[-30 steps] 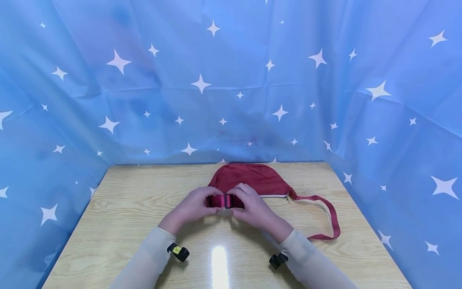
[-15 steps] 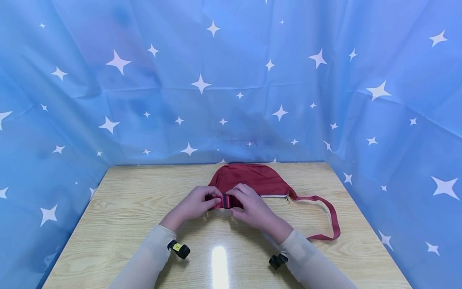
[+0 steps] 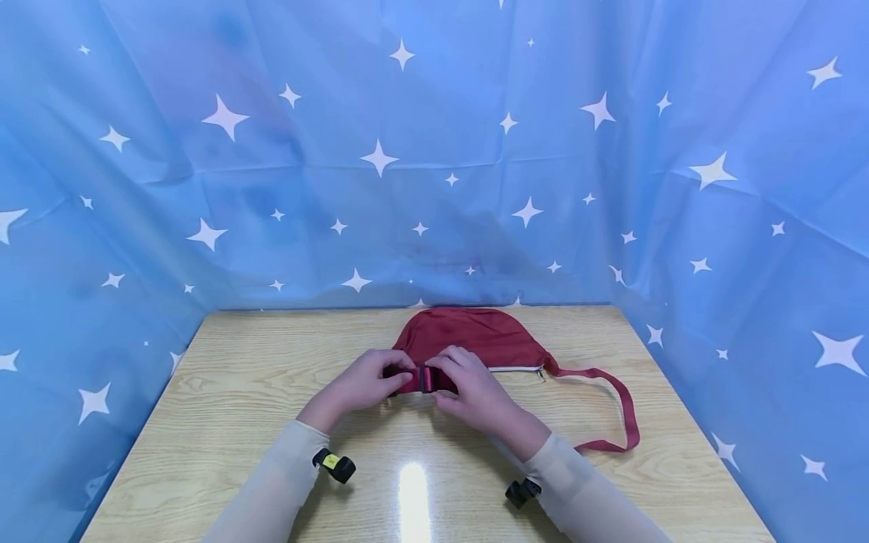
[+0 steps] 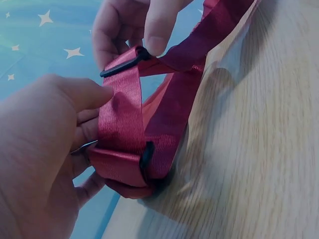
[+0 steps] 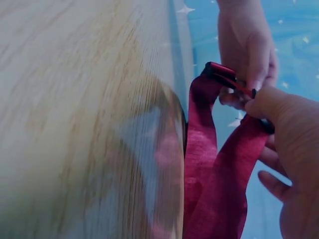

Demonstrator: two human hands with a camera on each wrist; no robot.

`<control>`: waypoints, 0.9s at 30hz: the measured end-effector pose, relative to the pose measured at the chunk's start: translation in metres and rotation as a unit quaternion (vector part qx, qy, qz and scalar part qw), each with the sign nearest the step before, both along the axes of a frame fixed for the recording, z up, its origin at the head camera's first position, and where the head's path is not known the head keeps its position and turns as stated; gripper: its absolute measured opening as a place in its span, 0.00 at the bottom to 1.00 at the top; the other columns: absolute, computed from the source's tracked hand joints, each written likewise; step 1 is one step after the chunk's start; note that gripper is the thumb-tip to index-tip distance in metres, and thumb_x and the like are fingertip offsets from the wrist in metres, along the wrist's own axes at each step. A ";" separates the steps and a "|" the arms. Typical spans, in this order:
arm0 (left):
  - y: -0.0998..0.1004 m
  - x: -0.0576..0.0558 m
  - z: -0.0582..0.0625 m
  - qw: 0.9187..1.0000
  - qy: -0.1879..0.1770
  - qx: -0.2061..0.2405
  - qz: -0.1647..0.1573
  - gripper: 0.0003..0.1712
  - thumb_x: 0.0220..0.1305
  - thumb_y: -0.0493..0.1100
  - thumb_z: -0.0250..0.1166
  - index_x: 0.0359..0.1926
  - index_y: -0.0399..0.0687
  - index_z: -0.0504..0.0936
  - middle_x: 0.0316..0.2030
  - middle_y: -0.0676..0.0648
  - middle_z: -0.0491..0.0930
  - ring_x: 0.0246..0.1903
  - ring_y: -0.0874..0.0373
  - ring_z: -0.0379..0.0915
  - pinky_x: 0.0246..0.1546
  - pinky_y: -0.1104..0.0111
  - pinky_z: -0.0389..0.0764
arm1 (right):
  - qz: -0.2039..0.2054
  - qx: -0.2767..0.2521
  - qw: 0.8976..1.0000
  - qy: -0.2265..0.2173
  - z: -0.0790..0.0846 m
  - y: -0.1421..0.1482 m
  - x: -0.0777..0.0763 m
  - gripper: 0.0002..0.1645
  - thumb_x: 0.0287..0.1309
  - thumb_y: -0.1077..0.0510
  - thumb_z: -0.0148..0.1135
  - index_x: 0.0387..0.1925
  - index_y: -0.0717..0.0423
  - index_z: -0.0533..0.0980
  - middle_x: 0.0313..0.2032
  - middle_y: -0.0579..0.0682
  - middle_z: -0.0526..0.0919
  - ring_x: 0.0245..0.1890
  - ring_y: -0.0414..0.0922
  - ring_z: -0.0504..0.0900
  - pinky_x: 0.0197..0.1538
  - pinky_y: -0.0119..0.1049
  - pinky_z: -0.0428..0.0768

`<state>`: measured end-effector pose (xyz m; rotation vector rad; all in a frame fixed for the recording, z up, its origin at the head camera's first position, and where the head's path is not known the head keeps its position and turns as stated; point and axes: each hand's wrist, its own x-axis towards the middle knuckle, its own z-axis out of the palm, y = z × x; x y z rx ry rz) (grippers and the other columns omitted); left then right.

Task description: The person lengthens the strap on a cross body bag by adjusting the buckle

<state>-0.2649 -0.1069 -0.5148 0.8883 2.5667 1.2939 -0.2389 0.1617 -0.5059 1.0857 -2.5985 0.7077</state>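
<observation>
A dark red waist bag (image 3: 468, 335) lies near the table's back edge, its webbing strap (image 4: 122, 112) raised in front of it. Pinched between thumb and fingers, the strap is in my left hand (image 3: 366, 381), thumb on its face. My right hand (image 3: 475, 392) grips the strap by a black slider buckle (image 4: 124, 65), thumb at the buckle's end. A second black buckle (image 4: 147, 159) sits lower on the strap, beside the left fingers. In the right wrist view, the strap makes a loop between both hands. Some fingertips are hidden behind it.
More of the strap (image 3: 627, 407) curves over the wooden table (image 3: 237, 407) at right. A zipper pull (image 3: 541, 374) hangs at the bag's right end. Blue star-printed curtains (image 3: 434, 188) enclose the back and sides.
My left thumb has moved up from the strap's lower edge onto its face, the fingers shifting slightly toward the slider buckle. The right hand stays nearly still; the bag has not moved.
</observation>
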 end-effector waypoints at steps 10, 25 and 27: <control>0.001 0.000 0.003 1.000 0.012 -0.007 -0.009 0.09 0.81 0.38 0.66 0.41 0.57 0.86 0.35 0.57 0.80 0.38 0.59 0.76 0.45 0.61 0.79 | -0.001 0.002 1.000 -0.004 0.003 0.000 0.002 0.31 0.60 0.60 0.82 0.64 0.52 0.81 0.56 0.45 0.81 0.57 0.45 0.79 0.64 0.47 0.80; 0.008 0.000 0.009 0.999 0.027 -0.026 -0.012 0.09 0.81 0.39 0.67 0.40 0.58 0.87 0.33 0.57 0.80 0.36 0.60 0.75 0.41 0.63 0.79 | -0.003 0.044 0.998 0.049 0.005 -0.007 0.002 0.30 0.61 0.57 0.80 0.63 0.53 0.81 0.54 0.46 0.81 0.55 0.46 0.79 0.57 0.46 0.80; 0.007 0.001 0.009 0.999 0.024 -0.025 -0.011 0.08 0.81 0.39 0.67 0.41 0.57 0.87 0.34 0.57 0.80 0.37 0.59 0.75 0.42 0.63 0.79 | -0.002 0.038 0.998 0.045 0.006 -0.008 0.004 0.29 0.61 0.57 0.80 0.63 0.53 0.82 0.54 0.46 0.81 0.55 0.46 0.79 0.57 0.47 0.80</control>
